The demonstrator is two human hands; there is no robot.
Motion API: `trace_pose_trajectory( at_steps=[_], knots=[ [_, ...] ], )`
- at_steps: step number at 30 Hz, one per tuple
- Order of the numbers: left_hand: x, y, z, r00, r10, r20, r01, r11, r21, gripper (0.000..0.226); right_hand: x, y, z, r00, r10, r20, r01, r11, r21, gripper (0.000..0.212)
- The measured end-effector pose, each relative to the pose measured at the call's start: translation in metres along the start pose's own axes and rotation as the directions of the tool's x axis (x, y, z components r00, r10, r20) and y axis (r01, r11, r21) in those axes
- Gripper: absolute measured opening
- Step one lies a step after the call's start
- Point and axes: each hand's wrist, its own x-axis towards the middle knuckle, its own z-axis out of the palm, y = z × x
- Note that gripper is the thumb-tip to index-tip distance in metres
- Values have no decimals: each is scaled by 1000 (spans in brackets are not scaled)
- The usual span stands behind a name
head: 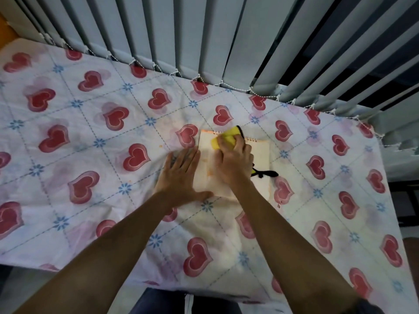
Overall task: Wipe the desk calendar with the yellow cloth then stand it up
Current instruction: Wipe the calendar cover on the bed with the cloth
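Note:
The desk calendar lies flat on the table, pale with orange smudges and a spiral binding along its far edge. My right hand is closed on the yellow cloth, pressing it on the calendar's upper part near the binding. A black edge of the cloth sticks out to the right of my wrist. My left hand rests flat with fingers spread on the calendar's left edge, its thumb on the near corner. My hands hide much of the calendar's middle.
The table is covered by a white cloth printed with red hearts and blue flowers. Grey vertical blinds hang along the far edge, their beaded chain touching the table. The table's near edge runs close to my body.

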Motion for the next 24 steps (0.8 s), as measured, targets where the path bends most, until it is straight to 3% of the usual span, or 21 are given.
trace_pose_trajectory(
  at_steps=[5, 9, 11, 16, 20, 22, 24],
  knots=[
    [0, 0, -1, 1000, 10, 17, -10, 1000, -14, 123, -44, 28, -4, 964, -264, 30, 265, 963, -40, 40],
    [0, 0, 1, 1000, 13, 20, -13, 999, -39, 128, -25, 35, -9, 1000, 7, 13, -7, 1000, 0, 43],
    [1, 0, 3, 1000, -2, 16, 3, 998, -57, 129, -8, 20, -9, 997, 62, 44, -62, 998, -3, 47],
    [2, 1, 4, 999, -27, 18, 29, 996, -79, 128, -14, 4, -5, 988, -150, 35, 149, 988, 36, 37],
    [2, -1, 4, 1000, -9, 19, 10, 999, -53, 130, -55, 26, -5, 893, -449, -26, 449, 893, 26, 31],
    [2, -1, 3, 1000, -4, 17, 5, 999, -53, 130, -45, 36, -9, 901, -434, -4, 434, 900, 27, 41],
    [2, -3, 1, 999, 8, 39, -6, 999, -54, 130, -19, 34, -11, 948, -317, 7, 317, 949, 5, 48]
  ],
)
